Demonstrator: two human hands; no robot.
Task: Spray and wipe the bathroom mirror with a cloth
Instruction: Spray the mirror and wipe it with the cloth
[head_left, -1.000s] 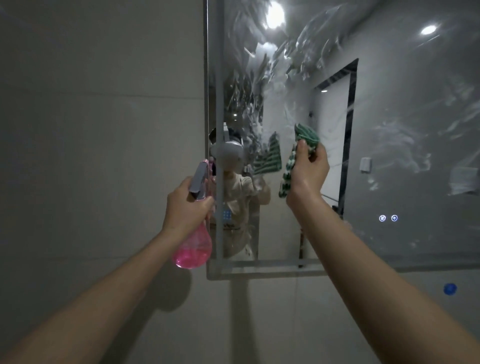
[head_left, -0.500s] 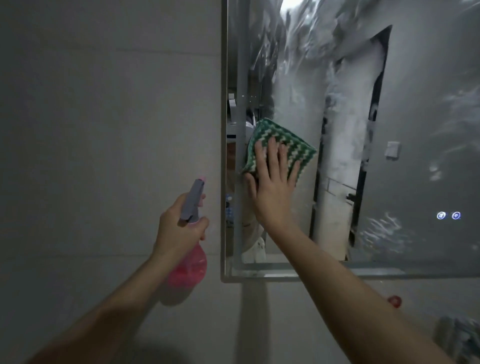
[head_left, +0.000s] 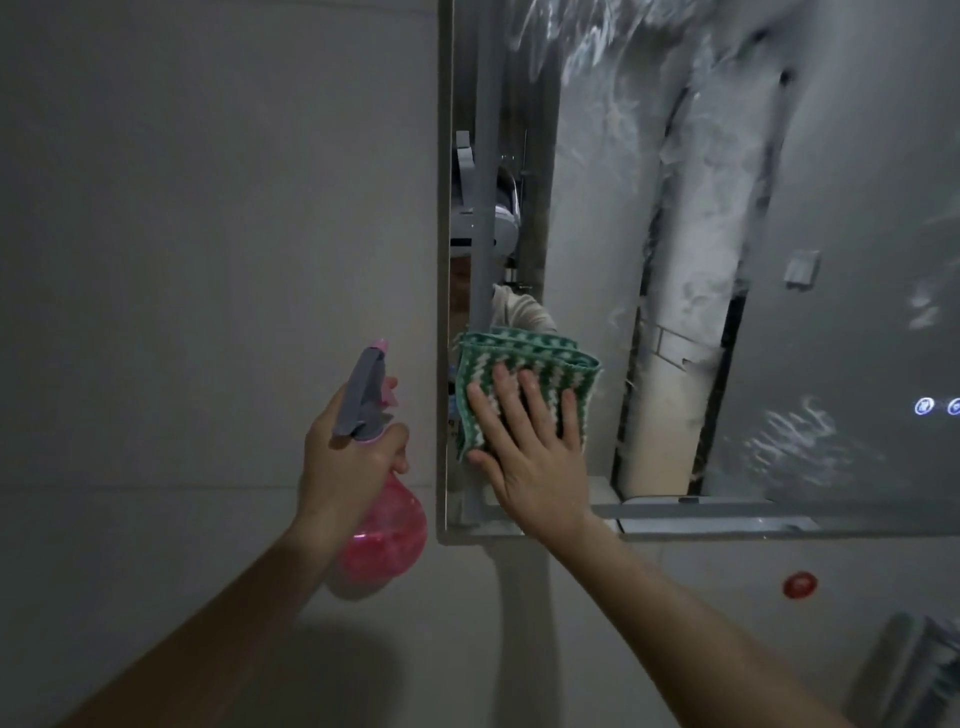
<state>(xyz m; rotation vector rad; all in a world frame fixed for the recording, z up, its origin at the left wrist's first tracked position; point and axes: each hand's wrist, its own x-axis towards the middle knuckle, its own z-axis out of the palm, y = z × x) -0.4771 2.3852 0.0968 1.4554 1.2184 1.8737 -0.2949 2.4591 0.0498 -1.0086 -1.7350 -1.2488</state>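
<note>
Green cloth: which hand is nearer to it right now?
Right. The right hand presses flat on the green cloth against the mirror; the left hand holds the spray bottle, left of the mirror.

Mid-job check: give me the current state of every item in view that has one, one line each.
mirror: streaked with wet smears, not yet wiped clean.
cloth: folded, pressed flat on the mirror's lower left corner.
right hand: spread flat on the cloth.
spray bottle: upright, off the mirror, pink liquid inside.
left hand: closed around the bottle's neck.
touch buttons: lit.
</note>
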